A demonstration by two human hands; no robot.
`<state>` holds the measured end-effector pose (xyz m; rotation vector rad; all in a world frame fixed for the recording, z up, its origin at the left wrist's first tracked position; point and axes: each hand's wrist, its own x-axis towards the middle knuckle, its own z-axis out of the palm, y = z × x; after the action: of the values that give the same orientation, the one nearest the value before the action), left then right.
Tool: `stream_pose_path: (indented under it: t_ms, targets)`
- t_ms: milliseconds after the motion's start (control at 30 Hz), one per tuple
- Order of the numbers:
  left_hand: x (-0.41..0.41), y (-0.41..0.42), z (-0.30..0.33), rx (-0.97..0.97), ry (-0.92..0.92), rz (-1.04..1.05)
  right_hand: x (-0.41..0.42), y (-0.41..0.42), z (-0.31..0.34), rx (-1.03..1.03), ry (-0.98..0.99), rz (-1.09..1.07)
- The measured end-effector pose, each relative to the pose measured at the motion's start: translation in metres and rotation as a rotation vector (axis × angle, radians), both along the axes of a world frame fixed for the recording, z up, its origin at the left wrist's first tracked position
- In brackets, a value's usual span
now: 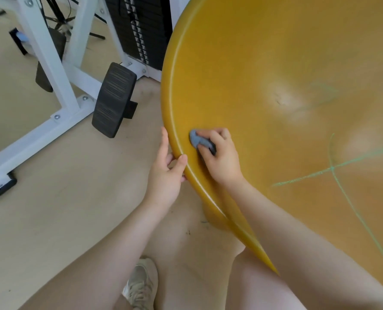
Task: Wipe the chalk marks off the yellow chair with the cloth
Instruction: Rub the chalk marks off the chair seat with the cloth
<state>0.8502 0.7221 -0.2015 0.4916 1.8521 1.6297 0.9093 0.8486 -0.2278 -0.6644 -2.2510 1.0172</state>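
The yellow chair (264,63) filled the right side of the view, its broad curved surface tilted toward the camera and its rim sweeping down past both hands. The right hand (221,157) was closed around a small grey cloth (198,140), bunched up and pressed flat against the chair's surface just inside the rim, with a rounded end of the cloth sticking out beyond the fingers. The left hand (167,173) gripped the chair's rim just beside the cloth, thumb lying on the inner face and fingers curled round the outer edge. Green chalk marks (333,168) crossed on the chair's surface well away from the cloth, toward the chair's right side: one long curved line running down and a straighter one cutting across it. A fainter green smudge (322,90) showed higher up the chair. Beyond the chair's rim stood a white metal frame (58,86) with a black ribbed pedal (113,99) on the pale floor (51,209). A beige shoe (141,285) rested on the floor below the chair.
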Motion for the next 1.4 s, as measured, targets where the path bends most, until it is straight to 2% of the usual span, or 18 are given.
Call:
stream_pose_path:
  t_ms: [100,200,367,467,533,600,667,733,867,967,1067,1200,1400]
  targets:
    - [-0.001,-0.001,0.0,0.008,-0.013,-0.009,0.067,-0.015,-0.019,-0.05,-0.115,0.071]
    - [0.0,-0.001,0.002,0.004,-0.001,-0.019,0.114,-0.02,-0.026,-0.008,-0.16,0.094]
    - [-0.002,-0.002,0.0,-0.007,0.035,-0.057,0.069,-0.018,-0.016,0.066,-0.175,0.0]
    - [0.002,-0.004,0.001,-0.051,0.122,-0.071,0.034,0.01,-0.018,0.048,-0.137,-0.054]
    - [0.009,-0.004,0.003,-0.217,0.367,-0.028,0.029,0.021,-0.022,0.028,-0.137,-0.062]
    - [0.02,-0.004,0.006,-0.447,0.754,-0.054,0.041,0.014,-0.026,0.019,-0.168,-0.048]
    - [0.034,0.0,0.01,-0.61,1.057,-0.248,0.069,0.001,-0.032,0.043,-0.195,-0.027]
    - [0.048,0.01,0.009,-0.736,1.219,-0.479,0.108,-0.008,-0.035,0.05,-0.227,0.006]
    - [0.063,0.033,0.006,-0.955,1.219,-0.697,0.167,-0.004,-0.035,0.11,-0.346,0.035]
    - [0.063,0.05,0.005,-1.043,1.12,-0.831,0.163,0.011,-0.04,0.23,-0.396,0.002]
    - [0.065,0.06,0.002,-1.092,1.105,-0.869,0.132,0.042,-0.05,0.308,-0.388,-0.193]
    - [0.071,0.059,-0.005,-1.159,1.193,-0.863,0.109,0.068,-0.053,0.241,-0.464,-0.308]
    - [0.082,0.077,-0.001,-1.172,1.255,-0.805,0.181,0.023,-0.037,0.152,-0.469,0.012]
